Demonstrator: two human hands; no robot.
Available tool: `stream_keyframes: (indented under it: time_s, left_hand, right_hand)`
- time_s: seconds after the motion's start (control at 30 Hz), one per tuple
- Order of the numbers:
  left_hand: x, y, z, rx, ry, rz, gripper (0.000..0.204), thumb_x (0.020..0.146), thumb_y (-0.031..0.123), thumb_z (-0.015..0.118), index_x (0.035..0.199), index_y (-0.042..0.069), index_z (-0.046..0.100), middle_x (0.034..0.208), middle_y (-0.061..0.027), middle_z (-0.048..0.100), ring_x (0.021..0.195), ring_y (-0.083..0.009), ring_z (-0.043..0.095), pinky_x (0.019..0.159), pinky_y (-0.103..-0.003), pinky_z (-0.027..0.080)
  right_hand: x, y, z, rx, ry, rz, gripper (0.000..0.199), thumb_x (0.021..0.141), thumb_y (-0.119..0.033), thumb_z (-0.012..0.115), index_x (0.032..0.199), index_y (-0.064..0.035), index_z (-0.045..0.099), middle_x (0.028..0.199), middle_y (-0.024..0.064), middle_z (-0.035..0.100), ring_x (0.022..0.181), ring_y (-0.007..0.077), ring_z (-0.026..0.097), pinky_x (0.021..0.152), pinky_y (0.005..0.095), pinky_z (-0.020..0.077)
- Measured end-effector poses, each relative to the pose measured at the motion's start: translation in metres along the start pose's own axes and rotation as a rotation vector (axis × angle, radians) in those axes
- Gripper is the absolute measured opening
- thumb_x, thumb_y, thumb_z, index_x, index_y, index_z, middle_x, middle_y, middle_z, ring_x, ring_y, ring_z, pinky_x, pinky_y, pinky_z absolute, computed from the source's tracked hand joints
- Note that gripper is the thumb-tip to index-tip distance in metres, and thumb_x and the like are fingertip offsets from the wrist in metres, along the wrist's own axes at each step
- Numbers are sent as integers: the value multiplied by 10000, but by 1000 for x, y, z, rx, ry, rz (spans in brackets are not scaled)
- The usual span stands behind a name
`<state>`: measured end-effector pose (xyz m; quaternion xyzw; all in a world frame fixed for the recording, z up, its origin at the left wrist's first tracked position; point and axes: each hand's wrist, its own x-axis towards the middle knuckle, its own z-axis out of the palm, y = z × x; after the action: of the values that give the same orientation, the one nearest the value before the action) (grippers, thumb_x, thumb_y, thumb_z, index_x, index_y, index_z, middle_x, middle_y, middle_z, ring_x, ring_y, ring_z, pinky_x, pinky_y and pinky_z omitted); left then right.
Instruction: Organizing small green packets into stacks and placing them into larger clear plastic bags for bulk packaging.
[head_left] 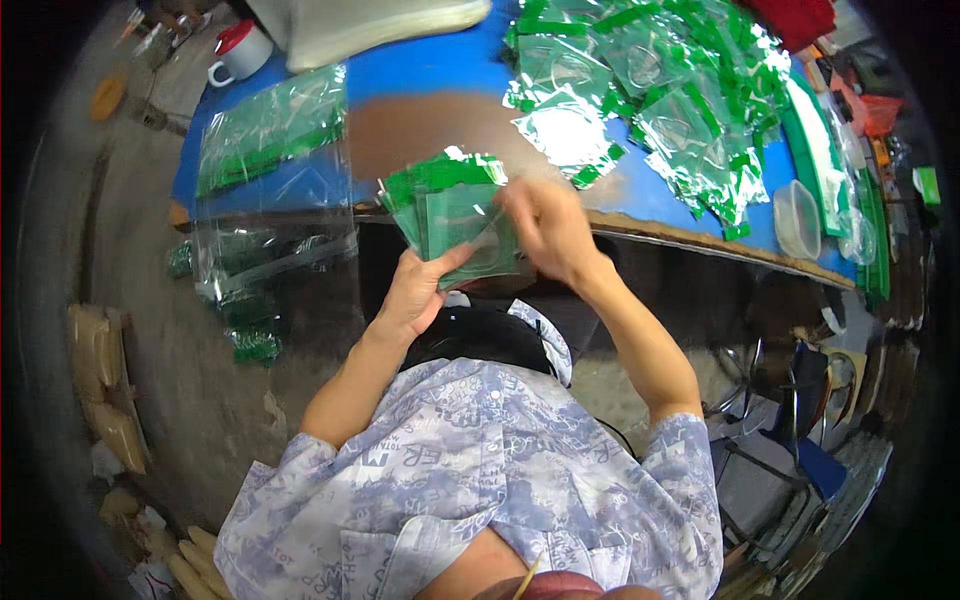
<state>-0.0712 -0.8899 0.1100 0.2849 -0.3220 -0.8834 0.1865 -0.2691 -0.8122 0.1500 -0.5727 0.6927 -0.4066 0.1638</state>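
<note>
A small stack of clear plastic bags with green top bands [465, 215] is fanned out just off the table's near edge. My left hand [418, 285] grips it from the lower left, thumb lying across the front. At the stack's right edge is my right hand [548, 228], slightly blurred, with its fingers curled in. Whether it pinches a bag's edge cannot be made out. Beyond it on the table, a large loose heap of similar green-banded bags [690, 100] shines in the light.
The blue table [430, 65] has a worn brown patch in its middle. At left, a clear plastic sheet with green-banded bags [275, 130] hangs over the edge. A white mug with a red lid [240, 52] stands behind it. A clear plastic tub [797, 220] sits at right.
</note>
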Motion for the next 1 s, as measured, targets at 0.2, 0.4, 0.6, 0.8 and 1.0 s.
stream_keyframes:
  time_s: [0.2, 0.4, 0.6, 0.8, 1.0]
  left_hand:
    - [-8, 11, -33, -97, 46, -43, 524, 851, -5, 669, 1345, 17, 493, 1311, -123, 568, 1222, -278, 546, 1034, -469, 451]
    - [-9, 18, -25, -38, 29, 15, 460, 855, 18, 696, 1288, 26, 540, 1227, -102, 617, 1136, -247, 603, 983, -424, 496]
    - [-13, 12, -22, -55, 36, 37, 473, 863, 50, 699, 1302, 19, 527, 1227, -117, 614, 1147, -271, 599, 993, -451, 496]
    - [-30, -9, -55, -325, 21, -53, 442, 859, 44, 699, 1277, 30, 556, 1257, -106, 619, 1183, -267, 587, 1055, -452, 450]
    - [-12, -7, -28, -372, 67, 17, 424, 899, 51, 664, 1299, 19, 527, 1286, -105, 598, 1207, -265, 569, 1082, -436, 432]
  right_hand:
    - [27, 35, 10, -501, 273, -108, 233, 930, -251, 609, 943, -19, 629, 1039, 194, 611, 995, 381, 571, 820, 473, 464]
    - [26, 16, 16, 174, -1, -83, 239, 971, -177, 549, 860, 26, 608, 809, 195, 604, 766, 375, 601, 694, 426, 476]
    - [112, 114, -54, -809, 240, -275, 394, 936, -169, 565, 1319, -82, 542, 1376, 130, 541, 1271, 374, 495, 1003, 473, 448]
    - [76, 58, -7, -852, 176, -162, 368, 883, -338, 645, 1041, -6, 614, 974, 188, 609, 916, 335, 599, 758, 440, 486]
    - [43, 18, 19, -371, 21, 128, 330, 895, -333, 663, 899, -8, 607, 829, 188, 663, 707, 416, 657, 645, 496, 515]
